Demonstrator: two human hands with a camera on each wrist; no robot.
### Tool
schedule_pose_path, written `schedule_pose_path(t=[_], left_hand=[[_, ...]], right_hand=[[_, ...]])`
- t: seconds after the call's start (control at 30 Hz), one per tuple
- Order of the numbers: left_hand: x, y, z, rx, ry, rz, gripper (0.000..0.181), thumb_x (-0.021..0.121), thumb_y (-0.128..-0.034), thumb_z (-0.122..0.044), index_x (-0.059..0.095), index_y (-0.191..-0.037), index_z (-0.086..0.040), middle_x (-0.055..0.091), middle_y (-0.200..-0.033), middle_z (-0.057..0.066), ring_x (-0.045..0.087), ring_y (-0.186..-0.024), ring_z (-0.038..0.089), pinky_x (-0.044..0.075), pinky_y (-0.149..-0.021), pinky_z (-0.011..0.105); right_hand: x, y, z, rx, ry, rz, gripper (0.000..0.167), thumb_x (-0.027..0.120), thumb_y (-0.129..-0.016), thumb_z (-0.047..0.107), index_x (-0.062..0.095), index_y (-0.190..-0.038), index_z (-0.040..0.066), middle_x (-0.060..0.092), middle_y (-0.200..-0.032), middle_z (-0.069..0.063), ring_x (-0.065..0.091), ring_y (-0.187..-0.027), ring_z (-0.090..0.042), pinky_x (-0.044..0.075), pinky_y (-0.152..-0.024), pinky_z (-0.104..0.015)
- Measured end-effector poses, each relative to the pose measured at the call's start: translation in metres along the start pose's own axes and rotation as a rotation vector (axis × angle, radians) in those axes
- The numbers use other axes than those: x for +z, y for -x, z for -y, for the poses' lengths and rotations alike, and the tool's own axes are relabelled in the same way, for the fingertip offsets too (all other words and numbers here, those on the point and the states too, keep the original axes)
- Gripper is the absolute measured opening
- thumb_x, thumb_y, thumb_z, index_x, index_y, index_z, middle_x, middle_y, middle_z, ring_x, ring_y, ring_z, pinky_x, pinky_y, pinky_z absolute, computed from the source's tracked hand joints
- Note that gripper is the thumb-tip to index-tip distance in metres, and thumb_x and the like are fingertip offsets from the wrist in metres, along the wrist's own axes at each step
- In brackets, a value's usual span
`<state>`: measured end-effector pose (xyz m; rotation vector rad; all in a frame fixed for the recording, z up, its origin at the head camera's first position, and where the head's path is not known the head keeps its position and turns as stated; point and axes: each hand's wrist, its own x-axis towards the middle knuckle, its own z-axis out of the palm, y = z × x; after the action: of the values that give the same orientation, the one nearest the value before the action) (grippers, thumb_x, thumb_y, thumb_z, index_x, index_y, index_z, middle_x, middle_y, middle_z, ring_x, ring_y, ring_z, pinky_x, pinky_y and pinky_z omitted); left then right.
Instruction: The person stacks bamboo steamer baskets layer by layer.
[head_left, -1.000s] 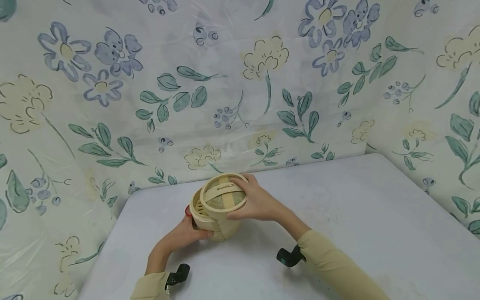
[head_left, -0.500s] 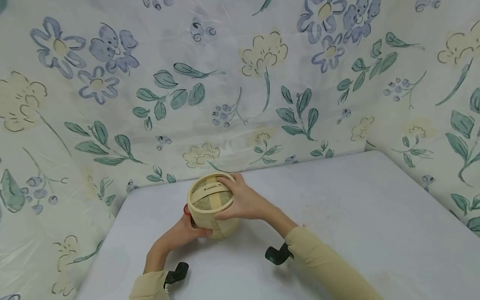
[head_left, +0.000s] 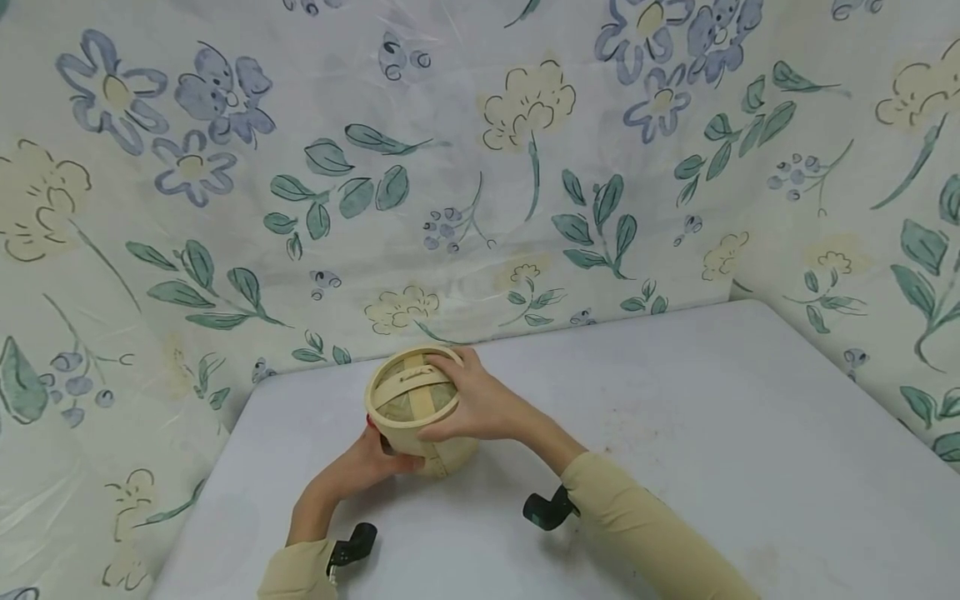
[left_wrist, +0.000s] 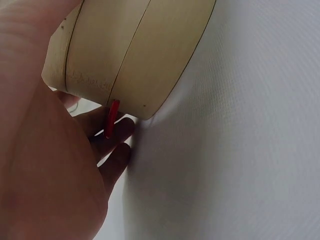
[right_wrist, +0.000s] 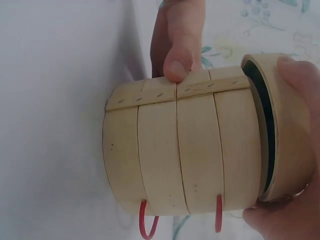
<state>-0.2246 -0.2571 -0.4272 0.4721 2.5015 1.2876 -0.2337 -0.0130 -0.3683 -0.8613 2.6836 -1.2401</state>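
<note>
A round bamboo steamer of stacked pale rings stands on the table, with red loops on its side. My left hand holds the body low on its left, the thumb lying across the front; in the left wrist view, fingers show beneath a red loop. A woven lid with a strap handle sits tilted over the steamer's top. My right hand grips its rim from the right. In the right wrist view, a dark gap separates part of the lid from the body.
The white-covered table extends to the right and front. Close behind the steamer, a floral sheet hangs as a wall. Black wrist cameras sit at both sleeves.
The right hand has carried the lid leftward, from an offset position showing the slotted inside to over the steamer's opening. The left hand has kept its hold in about the same place.
</note>
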Motion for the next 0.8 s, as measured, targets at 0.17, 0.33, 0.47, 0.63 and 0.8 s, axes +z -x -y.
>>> schedule_pose_path(t=[0.17,0.33,0.47,0.63,0.8], left_hand=[[-0.0009,-0.0003,0.0008,-0.017,0.0,0.0,0.117,0.082,-0.0787,-0.03,-0.004,-0.156,-0.016,0.013,-0.16,0.018,0.017,-0.147,0.038,0.017,-0.115,0.063],[-0.0001,-0.0012,0.0025,-0.005,0.022,0.003,0.114,0.082,-0.0787,-0.03,-0.001,-0.155,-0.016,0.018,-0.159,0.017,0.022,-0.146,0.036,0.02,-0.114,0.062],[0.0004,-0.0011,0.0026,-0.007,0.045,0.006,0.114,0.082,-0.0784,-0.03,-0.001,-0.156,-0.017,0.018,-0.159,0.015,0.022,-0.146,0.035,0.021,-0.115,0.06],[-0.0002,-0.0003,0.0006,-0.014,0.036,0.008,0.116,0.082,-0.0786,-0.029,-0.003,-0.156,-0.016,0.016,-0.16,0.017,0.02,-0.147,0.036,0.02,-0.115,0.059],[-0.0007,0.0003,-0.0003,-0.034,0.03,0.005,0.117,0.082,-0.0784,-0.029,-0.005,-0.156,-0.015,0.015,-0.16,0.018,0.02,-0.147,0.037,0.02,-0.115,0.06]], right_hand=[[0.0002,-0.0019,0.0001,-0.004,0.011,0.003,0.103,0.085,-0.071,0.049,0.031,-0.154,0.021,0.019,-0.157,-0.014,0.046,-0.13,-0.028,0.045,-0.103,-0.043],[0.0013,-0.0048,-0.0008,-0.006,0.029,-0.012,0.103,0.085,-0.071,0.048,0.032,-0.154,0.02,0.018,-0.158,-0.016,0.046,-0.13,-0.03,0.045,-0.104,-0.045],[0.0028,-0.0071,-0.0012,-0.007,0.038,-0.015,0.102,0.086,-0.071,0.048,0.032,-0.154,0.02,0.017,-0.158,-0.018,0.044,-0.132,-0.032,0.044,-0.104,-0.047],[0.0043,-0.008,0.0002,-0.005,0.038,-0.022,0.102,0.085,-0.071,0.048,0.032,-0.153,0.02,0.018,-0.158,-0.018,0.045,-0.131,-0.032,0.045,-0.104,-0.046],[0.0044,-0.0079,0.0022,-0.003,0.071,-0.028,0.101,0.085,-0.071,0.05,0.033,-0.153,0.02,0.019,-0.157,-0.018,0.046,-0.131,-0.031,0.046,-0.103,-0.044]])
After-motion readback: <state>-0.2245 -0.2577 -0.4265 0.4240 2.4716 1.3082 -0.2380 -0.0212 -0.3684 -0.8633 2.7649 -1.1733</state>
